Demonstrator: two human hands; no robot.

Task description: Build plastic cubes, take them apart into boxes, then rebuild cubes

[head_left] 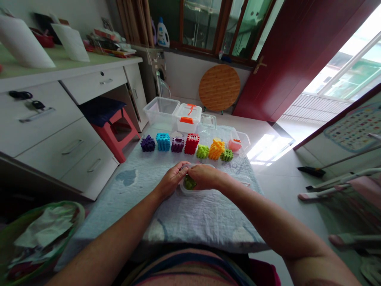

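- The left hand was at the left edge of a clear tub, its thumb beside the other hand's fingers; I could not tell whether it gripped the rim or a piece
- The right hand reached over and into that tub, fingers bent and partly hidden; I could not tell whether they were closed on anything
- Olive-green pieces lay in the tub, just below the hands
- The tub sat on a table covered with a pale blue cloth
- Beyond it stood a row of block shapes: dark purple, blue, purple, red, lime, yellow-orange and olive
- Behind the row were an open clear bin and a lidded box with an orange handle
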